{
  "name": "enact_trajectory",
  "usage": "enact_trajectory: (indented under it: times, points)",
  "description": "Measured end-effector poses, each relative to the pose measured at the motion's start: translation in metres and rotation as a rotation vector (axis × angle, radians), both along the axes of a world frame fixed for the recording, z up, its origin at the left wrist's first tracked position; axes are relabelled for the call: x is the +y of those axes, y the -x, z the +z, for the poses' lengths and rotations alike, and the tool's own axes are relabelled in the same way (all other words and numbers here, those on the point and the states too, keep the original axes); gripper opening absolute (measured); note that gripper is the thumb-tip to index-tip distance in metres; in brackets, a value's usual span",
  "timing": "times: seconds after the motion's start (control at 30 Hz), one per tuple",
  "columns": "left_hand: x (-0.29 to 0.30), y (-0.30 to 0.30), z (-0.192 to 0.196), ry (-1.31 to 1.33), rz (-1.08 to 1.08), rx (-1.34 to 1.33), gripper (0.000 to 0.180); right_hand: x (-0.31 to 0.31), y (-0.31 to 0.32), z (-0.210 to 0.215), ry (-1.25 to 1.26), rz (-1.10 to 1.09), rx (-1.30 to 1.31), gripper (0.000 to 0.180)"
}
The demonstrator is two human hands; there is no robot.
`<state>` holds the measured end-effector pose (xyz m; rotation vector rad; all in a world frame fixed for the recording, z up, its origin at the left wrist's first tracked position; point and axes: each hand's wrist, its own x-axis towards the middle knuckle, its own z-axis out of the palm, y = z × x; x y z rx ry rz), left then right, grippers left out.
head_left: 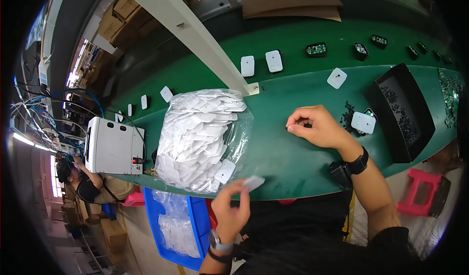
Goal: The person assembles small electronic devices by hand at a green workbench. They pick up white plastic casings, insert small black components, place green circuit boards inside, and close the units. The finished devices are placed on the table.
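The left hand (229,211) pinches a small white plastic cover plate (253,182) w/ thumb & fingers, lifted just beside the clear bag of same white plates (198,138), while right hand (315,126) rests on green conveyor belt (278,153), fingertips pinched on sth. too small to tell.

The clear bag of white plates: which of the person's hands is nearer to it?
Left. The left hand, pinching a white plate, is just below the clear bag, near its lower edge. The right hand rests on the green table, farther right.
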<state>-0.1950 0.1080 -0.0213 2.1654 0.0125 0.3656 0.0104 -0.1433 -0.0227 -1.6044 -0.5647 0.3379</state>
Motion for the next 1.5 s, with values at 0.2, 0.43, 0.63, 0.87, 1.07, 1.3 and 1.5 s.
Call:
enact_trajectory:
  times: [0.2, 0.43, 0.63, 0.87, 1.07, 1.3, 1.5]
  points:
    - [-0.043, -0.127, -0.002, 1.347, -0.215, 0.212, 0.029, 0.001, 0.005, 0.005, -0.263, -0.032, 0.194, 0.009]
    - [-0.082, -0.162, -0.013, 1.323, -0.395, 0.317, 0.030, 0.005, 0.004, 0.000, -0.374, -0.071, 0.155, 0.008]
    - [-0.076, -0.161, -0.010, 1.112, -0.196, 0.297, 0.039, -0.001, -0.001, 0.002, -0.042, -0.198, -0.295, 0.009]
    - [-0.073, -0.164, -0.013, 0.973, -0.154, 0.268, 0.036, 0.005, -0.003, -0.002, 0.116, -0.219, -0.685, 0.011]
    - [-0.073, -0.163, -0.020, 0.878, -0.193, 0.187, 0.035, 0.008, -0.002, -0.003, 0.177, -0.237, -0.730, 0.012]
    - [-0.080, -0.162, -0.017, 0.863, -0.175, 0.138, 0.033, 0.010, 0.001, -0.009, 0.190, -0.328, -0.674, 0.014]
    - [-0.078, -0.163, -0.023, 0.815, -0.201, 0.153, 0.037, 0.009, 0.001, -0.010, 0.180, -0.313, -0.593, 0.014]
